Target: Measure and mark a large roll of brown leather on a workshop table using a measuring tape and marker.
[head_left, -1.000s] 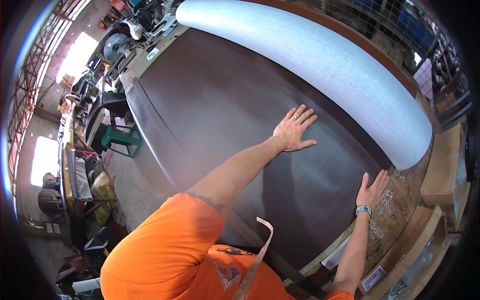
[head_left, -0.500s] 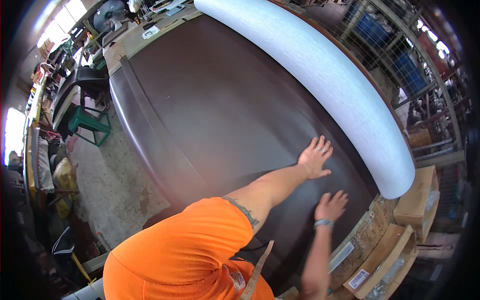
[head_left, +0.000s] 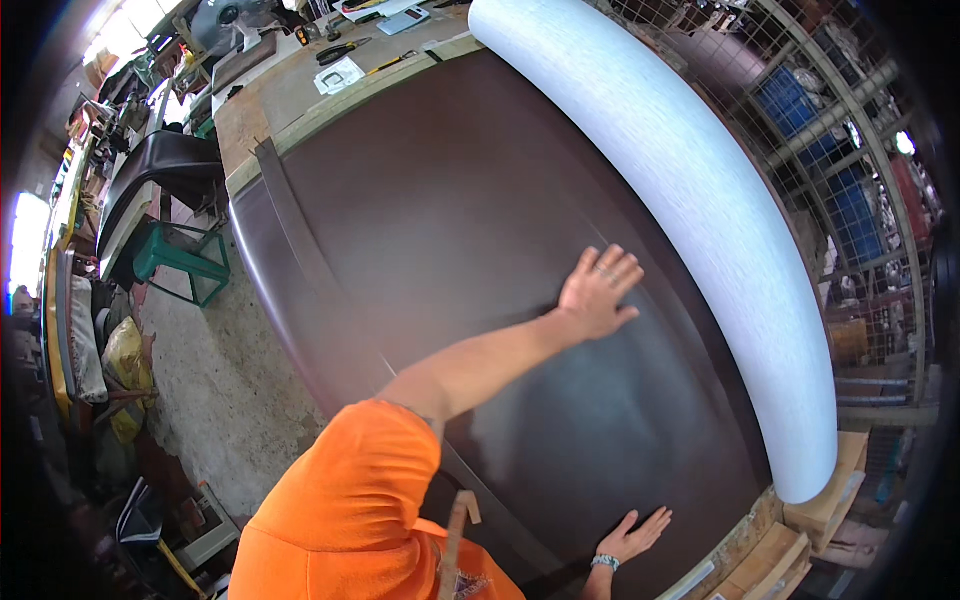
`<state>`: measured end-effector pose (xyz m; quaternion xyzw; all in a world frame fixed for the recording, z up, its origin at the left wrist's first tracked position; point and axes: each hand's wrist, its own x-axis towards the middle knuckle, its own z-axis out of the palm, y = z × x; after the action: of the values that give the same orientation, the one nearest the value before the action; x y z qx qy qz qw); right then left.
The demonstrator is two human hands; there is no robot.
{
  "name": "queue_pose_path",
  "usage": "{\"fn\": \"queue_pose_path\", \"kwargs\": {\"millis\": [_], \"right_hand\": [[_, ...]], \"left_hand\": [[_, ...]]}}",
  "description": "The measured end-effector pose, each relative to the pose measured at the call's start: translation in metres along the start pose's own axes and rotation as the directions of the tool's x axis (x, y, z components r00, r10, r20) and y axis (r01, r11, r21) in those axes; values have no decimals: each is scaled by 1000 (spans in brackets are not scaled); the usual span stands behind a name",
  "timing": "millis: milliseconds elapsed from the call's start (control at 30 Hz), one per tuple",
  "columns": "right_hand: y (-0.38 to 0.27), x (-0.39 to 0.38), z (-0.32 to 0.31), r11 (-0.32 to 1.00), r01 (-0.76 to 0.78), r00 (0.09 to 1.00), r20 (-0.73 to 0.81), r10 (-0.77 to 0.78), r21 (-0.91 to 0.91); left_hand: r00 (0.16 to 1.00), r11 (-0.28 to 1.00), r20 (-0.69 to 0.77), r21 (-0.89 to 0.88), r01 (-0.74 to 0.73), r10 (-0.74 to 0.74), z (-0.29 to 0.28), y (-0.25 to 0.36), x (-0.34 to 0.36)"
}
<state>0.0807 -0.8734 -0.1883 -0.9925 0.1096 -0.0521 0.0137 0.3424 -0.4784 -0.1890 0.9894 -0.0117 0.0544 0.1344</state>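
A broad dark brown sheet [head_left: 430, 210] covers most of the desk [head_left: 270, 110], its left side curving down over the edge toward the concrete floor [head_left: 215, 370]. The person's left hand [head_left: 600, 290] reaches across it, palm down, fingers spread and thumb held out to the side, a ring on one finger; it grips nothing, and whether the whole palm presses on the sheet cannot be told. The right hand [head_left: 634, 538], with a band [head_left: 605, 562] at the wrist, is also palm down over the sheet near its lower right part, fingers extended close together and thumb apart, likewise gripping nothing. A thick pale roll [head_left: 690, 190] lies along the sheet's right side, well apart from the right hand. A long dark strip [head_left: 297, 225] runs across the sheet on the left, partly hidden behind the forearm. A tape measure [head_left: 452, 550] hangs in front of the orange shirt [head_left: 340, 500]. At the desk's far end sit pliers [head_left: 343, 52] and a white card [head_left: 340, 77]; a green stool [head_left: 182, 262] stands on the floor to the left.
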Motion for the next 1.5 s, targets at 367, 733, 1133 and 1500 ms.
{"fn": "queue_pose_path", "kwargs": {"millis": [367,733,1133,1500], "right_hand": [[-8,3,-5,1000,-2,1000,18,2,15],[-13,11,-2,1000,-12,999,42,12,13],[-14,10,-12,994,49,999,13,-50,101],[-9,6,-22,981,98,991,-109,-80,165]], "left_hand": [[862,859,-216,141,493,-459,-76,-246,42],[595,561,-127,226,796,-793,-122,-418,78],[881,831,-336,337,443,-334,-44,-241,75],[964,970,109,-26,-240,241,-1,133,-32]]}}
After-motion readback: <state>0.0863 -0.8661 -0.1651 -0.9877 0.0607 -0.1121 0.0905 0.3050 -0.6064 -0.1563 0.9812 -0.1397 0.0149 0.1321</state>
